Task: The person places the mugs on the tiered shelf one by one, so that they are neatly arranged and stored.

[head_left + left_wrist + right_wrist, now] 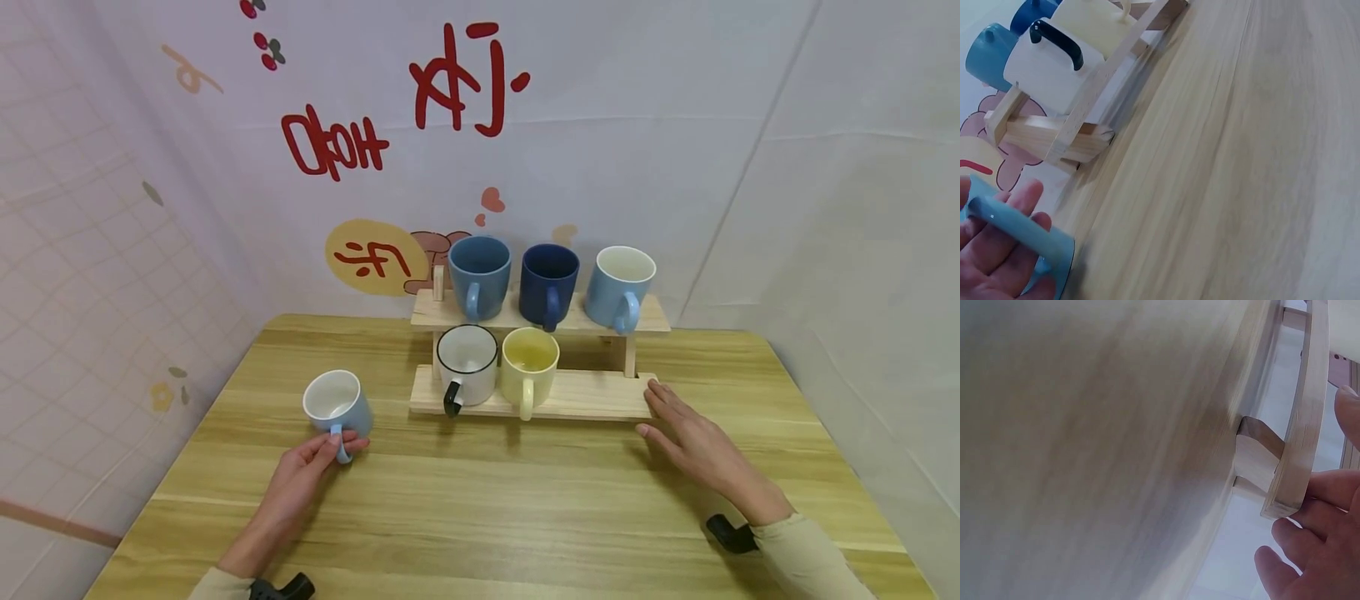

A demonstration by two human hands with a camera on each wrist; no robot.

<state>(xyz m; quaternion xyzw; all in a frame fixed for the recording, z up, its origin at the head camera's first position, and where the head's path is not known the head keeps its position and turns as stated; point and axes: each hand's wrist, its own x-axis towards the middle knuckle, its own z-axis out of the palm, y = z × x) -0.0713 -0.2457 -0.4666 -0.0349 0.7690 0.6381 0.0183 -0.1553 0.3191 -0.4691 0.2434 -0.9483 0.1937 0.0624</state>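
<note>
At the left of the table, my left hand [300, 477] holds a light blue mug [356, 413] with a white inside by its handle. The left wrist view has the fingers passing behind that handle [1016, 228]. The mug is upright, just left of a two-tier wooden rack [600, 395]. My right hand [699, 446] touches the right end of the lower shelf with extended fingers, thumb toward the front. In the right wrist view, the fingertips lie against the shelf's end [1291, 494]. A white mug with a black rim [480, 379] and a yellow mug [529, 379] stand on the lower shelf.
Along the upper shelf stand a grey-blue mug [491, 287], a dark blue mug [542, 292] and another light blue mug [611, 292]. Their handles face the front. Behind the wooden table [480, 508] hangs a white printed cloth [622, 108].
</note>
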